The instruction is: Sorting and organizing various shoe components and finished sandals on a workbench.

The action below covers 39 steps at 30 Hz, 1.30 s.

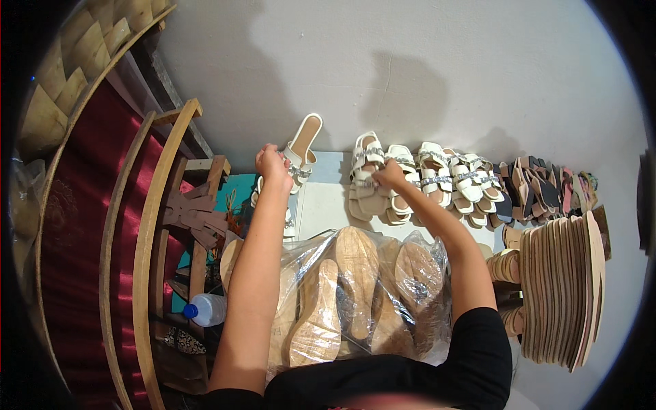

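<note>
My left hand [271, 162] is curled at the strapped end of the lone white sandal [301, 147], which lies just to the right of my knuckles; that sidelong offset matters most. The sandal's long axis slants away from me and to the right, its narrow, bare end pointing toward the wall [444, 75] and its silver-trimmed straps nearer my wrist. My left is plainly the closer hand. My right hand [391, 175], fingers bent, is across a stretch of pale tabletop [328, 205], at the right edge of the nearest white sandals [369, 198], where the row [437, 179] begins and runs off to the right. Looking down on my knuckles, I cannot tell whether either hand pinches a strap or merely presses against it. Both forearms reach past the plastic-wrapped soles [357, 260], which lie between my arms and nearer my body than the sandals.
</note>
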Each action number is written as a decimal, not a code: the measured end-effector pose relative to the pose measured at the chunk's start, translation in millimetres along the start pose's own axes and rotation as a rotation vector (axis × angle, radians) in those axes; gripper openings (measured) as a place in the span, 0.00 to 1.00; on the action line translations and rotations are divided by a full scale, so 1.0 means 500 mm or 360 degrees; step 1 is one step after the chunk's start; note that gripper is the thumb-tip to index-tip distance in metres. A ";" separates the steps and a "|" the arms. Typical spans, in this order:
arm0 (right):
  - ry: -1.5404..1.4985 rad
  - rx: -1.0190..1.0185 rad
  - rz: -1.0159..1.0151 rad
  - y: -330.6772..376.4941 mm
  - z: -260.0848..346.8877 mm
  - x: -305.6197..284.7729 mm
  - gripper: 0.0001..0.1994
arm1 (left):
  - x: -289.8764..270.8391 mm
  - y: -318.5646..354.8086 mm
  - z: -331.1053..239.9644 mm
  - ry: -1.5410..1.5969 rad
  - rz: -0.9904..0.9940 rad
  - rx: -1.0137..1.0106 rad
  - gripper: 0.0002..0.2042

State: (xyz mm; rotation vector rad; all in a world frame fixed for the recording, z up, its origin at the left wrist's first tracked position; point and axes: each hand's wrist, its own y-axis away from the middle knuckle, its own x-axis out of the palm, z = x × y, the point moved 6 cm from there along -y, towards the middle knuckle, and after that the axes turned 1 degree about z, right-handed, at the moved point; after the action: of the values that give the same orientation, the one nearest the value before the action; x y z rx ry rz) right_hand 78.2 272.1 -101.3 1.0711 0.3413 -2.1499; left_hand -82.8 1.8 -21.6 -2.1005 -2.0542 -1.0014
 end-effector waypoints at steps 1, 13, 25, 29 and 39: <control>0.0255 -0.0145 -0.0192 0.019 0.010 -0.003 0.23 | -0.001 -0.004 0.001 -0.0003 0.0005 0.0015 0.12; 0.1479 -0.0416 0.0098 0.119 0.090 0.068 0.50 | -0.006 -0.002 -0.001 0.0059 -0.0023 -0.0047 0.12; 0.1167 -0.0309 0.0380 0.092 0.063 0.079 0.54 | -0.040 0.019 -0.070 0.0421 -0.0372 0.0289 0.11; 0.1335 -0.0370 0.0774 0.075 0.171 0.054 0.41 | -0.059 0.010 -0.111 0.0459 -0.0398 0.0410 0.11; 0.0874 -0.1375 0.1356 0.163 0.444 0.273 0.33 | -0.061 0.036 -0.225 0.0302 -0.0167 0.0655 0.05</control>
State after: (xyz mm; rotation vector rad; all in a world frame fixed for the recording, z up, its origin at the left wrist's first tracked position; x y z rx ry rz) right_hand -53.7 36.1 -63.7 0.9850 0.7956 -0.7825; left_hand -110.0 -78.1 60.6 -1.6474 -2.0749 -0.6802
